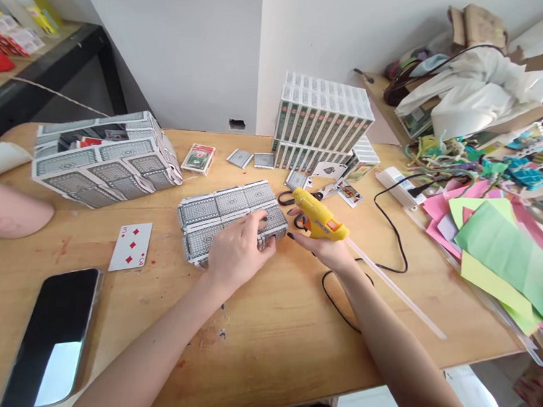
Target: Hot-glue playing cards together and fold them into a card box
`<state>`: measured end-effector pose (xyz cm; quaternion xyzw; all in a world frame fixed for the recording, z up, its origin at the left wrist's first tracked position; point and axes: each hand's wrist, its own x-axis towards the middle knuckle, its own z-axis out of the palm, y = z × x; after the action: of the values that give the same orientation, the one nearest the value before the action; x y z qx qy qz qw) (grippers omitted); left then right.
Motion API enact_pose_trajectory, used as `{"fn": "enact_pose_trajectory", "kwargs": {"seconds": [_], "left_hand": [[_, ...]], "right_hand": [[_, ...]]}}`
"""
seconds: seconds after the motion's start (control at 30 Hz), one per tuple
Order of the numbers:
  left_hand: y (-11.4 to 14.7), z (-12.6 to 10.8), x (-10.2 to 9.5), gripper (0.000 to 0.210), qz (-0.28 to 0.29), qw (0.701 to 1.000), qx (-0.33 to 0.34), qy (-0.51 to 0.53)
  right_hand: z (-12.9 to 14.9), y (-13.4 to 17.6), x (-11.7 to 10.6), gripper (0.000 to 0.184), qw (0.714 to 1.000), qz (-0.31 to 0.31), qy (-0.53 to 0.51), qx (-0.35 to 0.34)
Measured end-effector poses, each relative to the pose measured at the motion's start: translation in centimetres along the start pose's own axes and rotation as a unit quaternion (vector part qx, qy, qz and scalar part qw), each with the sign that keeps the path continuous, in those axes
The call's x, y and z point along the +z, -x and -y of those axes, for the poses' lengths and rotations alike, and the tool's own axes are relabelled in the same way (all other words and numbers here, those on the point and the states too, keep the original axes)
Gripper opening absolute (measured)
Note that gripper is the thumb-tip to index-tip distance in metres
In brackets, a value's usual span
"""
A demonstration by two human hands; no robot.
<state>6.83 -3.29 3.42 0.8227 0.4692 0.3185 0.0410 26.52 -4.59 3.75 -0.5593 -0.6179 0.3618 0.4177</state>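
Card-built box [114,173], loose cards [117,135] inside
Left hand [237,248] pinches card panel's [232,201] edge; right hand [327,250] wrapped round yellow plastic glue gun [316,211].

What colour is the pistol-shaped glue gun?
The glue gun is yellow, clearest in the head view.

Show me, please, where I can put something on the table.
Bare tabletop lies between the smartphone and left forearm, and between that and the right forearm, except along the black cable. Crowded: behind the glue gun (ace of spades, playing-card boxes) and far right (colored paper).
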Motion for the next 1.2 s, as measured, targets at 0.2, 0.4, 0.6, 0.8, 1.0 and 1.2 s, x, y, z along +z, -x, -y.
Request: {"fn": "enact_pose_trajectory", "kwargs": {"seconds": [0.2,0.4,0.6,0.8,1.0,1.2], "left_hand": [[0.1,-0.1,0.0,0.040,-0.007,1.000,-0.017,-0.013],[0.1,0.0,0.1,0.040,-0.010,1.000,-0.008,-0.016],[0.1,0.1,0.1,0.040,-0.015,1.000,0.002,-0.013],[0.1,0.2,0.1,0.041,-0.028,0.999,0.017,-0.018],[0.1,0.2,0.3,0.041,-0.030,0.999,0.015,-0.011],[0.2,0.5,0.4,0.036,-0.045,0.997,0.055,-0.020]], "right_hand": [[-0.8,0.0,0.5,0.031,0.995,-0.059,0.042,-0.070],[-1.0,0.4,0.3,0.023,0.992,-0.077,0.060,-0.084],[-1.3,0.7,0.5,0.021,0.995,-0.097,0.016,-0.021],[-2.3,1.2,-0.2,0.027,0.994,-0.105,0.004,0.022],[-2.3,1.0,-0.4,0.020,0.996,-0.088,0.006,-0.014],[-2.0,0.8,0.4,0.019,0.995,-0.086,0.018,-0.053]]}}
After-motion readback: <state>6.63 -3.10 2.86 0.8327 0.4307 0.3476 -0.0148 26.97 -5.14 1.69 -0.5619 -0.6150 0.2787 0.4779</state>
